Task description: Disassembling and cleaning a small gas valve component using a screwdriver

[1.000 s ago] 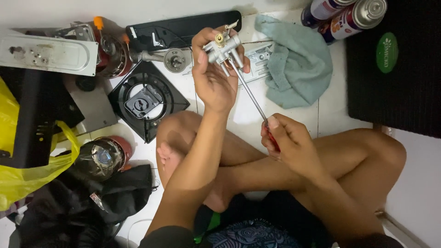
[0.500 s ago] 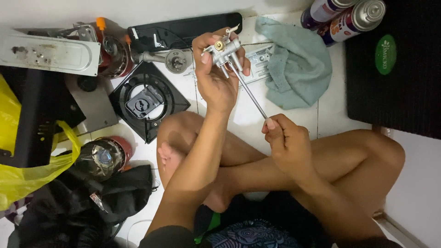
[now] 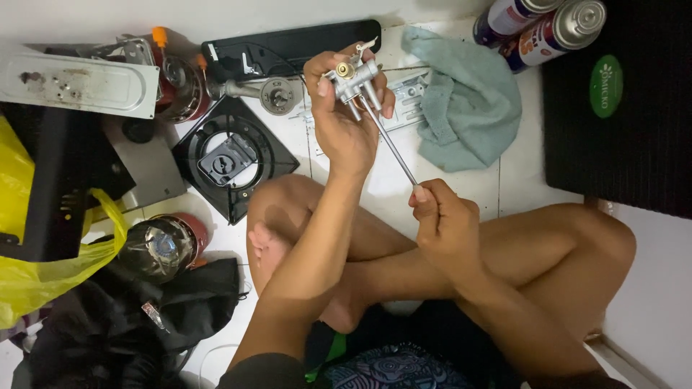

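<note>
Over white floor tiles (image 3: 504,194), both hands clamped: left hand (image 3: 346,126) on metal valve (image 3: 353,78), right hand (image 3: 447,223) on screwdriver (image 3: 393,144)

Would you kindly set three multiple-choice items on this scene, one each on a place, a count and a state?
1. Where does the crumpled teal cloth lie?
A. on the white tiled floor
B. over a knee
C. inside the yellow plastic bag

2. How many spray cans show at the top right?
A. one
B. two
C. four

3. How is the small silver metal valve body held?
A. it rests on the floor
B. in the left hand's grip
C. in the right hand's grip

Answers: 1 A, it lies flat on the tiles. 2 B, two cans lie side by side. 3 B, the left hand's fingers wrap it, while the right hand grips the thin screwdriver.
</note>
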